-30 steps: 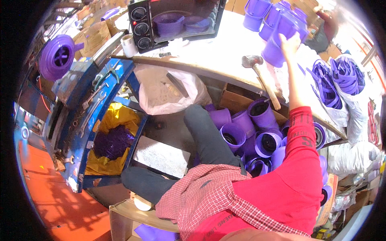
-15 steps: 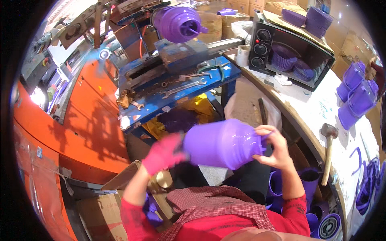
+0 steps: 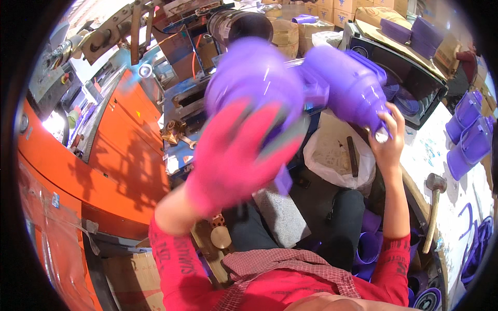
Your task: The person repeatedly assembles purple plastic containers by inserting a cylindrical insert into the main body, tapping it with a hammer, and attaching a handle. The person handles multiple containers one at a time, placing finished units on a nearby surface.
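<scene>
My left hand [image 3: 233, 160], in a pink glove with grey fingertips, is raised at the centre with its fingers around a purple plastic jug [image 3: 249, 72]. That jug is smeared by motion, and the glove covers its lower part. To its right, my bare right hand [image 3: 389, 137] grips the narrow end of a second purple jug [image 3: 337, 72], which is tilted with its wide end up and to the left. A handle runs along this jug's upper side. Behind the left jug, the dark round opening of a machine fixture [image 3: 249, 26] shows.
On the right workbench [image 3: 415, 155] are a black toaster oven [image 3: 430, 85], a mallet [image 3: 434, 202] and finished-looking purple jugs [image 3: 469, 140]. A clear plastic bag [image 3: 337, 155] hangs beyond my knees. Orange cabinets [image 3: 124, 145] stand at left, with purple parts [image 3: 369, 246] low beside my right leg.
Both hands have risen. The jug on the machine fixture is off it and in my left hand. The jug formerly between my hands is now in my right hand alone, higher up.
</scene>
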